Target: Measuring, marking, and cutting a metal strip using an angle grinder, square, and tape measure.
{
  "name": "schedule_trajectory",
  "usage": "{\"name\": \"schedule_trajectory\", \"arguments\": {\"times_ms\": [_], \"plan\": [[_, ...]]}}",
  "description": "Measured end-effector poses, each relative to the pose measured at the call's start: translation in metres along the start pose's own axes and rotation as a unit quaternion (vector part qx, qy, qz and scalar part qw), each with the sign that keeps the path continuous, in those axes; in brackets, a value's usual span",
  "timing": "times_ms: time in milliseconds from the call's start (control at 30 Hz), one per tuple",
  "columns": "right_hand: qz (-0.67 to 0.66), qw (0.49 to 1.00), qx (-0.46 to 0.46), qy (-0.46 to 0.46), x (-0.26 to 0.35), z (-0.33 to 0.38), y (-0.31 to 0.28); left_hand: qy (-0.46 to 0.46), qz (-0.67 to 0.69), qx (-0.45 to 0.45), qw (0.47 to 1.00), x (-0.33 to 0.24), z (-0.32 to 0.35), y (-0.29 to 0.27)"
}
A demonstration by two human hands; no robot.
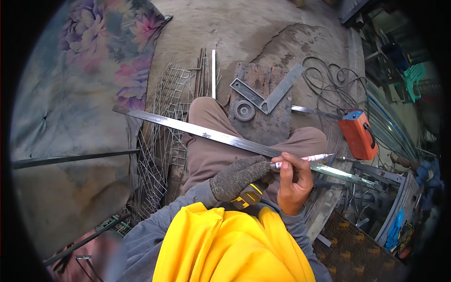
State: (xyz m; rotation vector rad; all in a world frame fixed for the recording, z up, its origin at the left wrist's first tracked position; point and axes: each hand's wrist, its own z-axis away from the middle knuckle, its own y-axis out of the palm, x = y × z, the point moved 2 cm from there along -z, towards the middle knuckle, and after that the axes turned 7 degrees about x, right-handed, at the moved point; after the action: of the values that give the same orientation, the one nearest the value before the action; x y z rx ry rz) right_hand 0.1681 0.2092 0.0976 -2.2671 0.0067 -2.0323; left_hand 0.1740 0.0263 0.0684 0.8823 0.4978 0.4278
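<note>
- Fingers of the bare right hand (295,181) pinched a white marker pen (303,159), tip just over the flat steel bar (206,134)
- Gloved left hand (238,176) was clenched around a yellow tape measure (248,194), touching the bar
- The bar lay across the person's knees, above a wooden board (270,122)
- The step looked like marking a measured length; the next stroke called for a steady tip at the tape's reading
- An orange grinder (358,134) sat well apart

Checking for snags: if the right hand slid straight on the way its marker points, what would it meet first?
Probably the orange power tool, up and right of the marker in the right hand; depth is unclear.
</note>
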Motion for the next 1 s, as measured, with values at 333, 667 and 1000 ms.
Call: {"name": "schedule_trajectory", "arguments": {"times_ms": [333,667,1000], "plan": [[0.040,0.996,0.058,-0.056,0.003,-0.007,-0.008,-0.056,0.067,0.126,0.988,0.012,-0.003,0.012],[0.019,0.997,0.077,0.014,0.004,-0.014,-0.020,0.028,-0.157,0.146,0.976,0.005,-0.012,-0.011],[0.001,0.996,0.085,0.033,-0.002,-0.009,-0.020,0.006,-0.220,0.116,0.969,0.014,-0.018,-0.022]]}}
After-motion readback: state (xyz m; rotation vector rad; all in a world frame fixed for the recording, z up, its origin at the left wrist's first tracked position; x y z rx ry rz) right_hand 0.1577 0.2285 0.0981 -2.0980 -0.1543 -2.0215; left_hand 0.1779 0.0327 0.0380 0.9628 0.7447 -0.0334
